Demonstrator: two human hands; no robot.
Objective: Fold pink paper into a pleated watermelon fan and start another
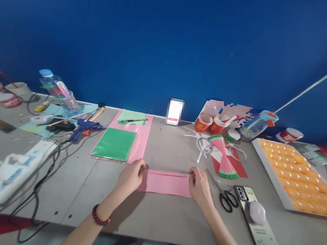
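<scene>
A strip of pink paper (167, 185) lies across the table in front of me, a narrow fold or band running along its far edge. My left hand (132, 176) pinches that edge at the left end, fingers closed. At the right end my right hand (200, 186) grips the same edge between thumb and fingers. Black-handled scissors (227, 200) rest just right of my right hand. Beyond my left hand sits a green paper pack (115, 143) on a larger pink sheet (144, 136).
A phone (256, 217) with a white rounded object lies at right, near a tray of orange balls (302, 175). Red paper cups (203, 123) and a pink-green paper fan (225, 158) stand behind. Leftward are a blue glue gun (82, 128), a power strip (21, 174) and a bottle (59, 90).
</scene>
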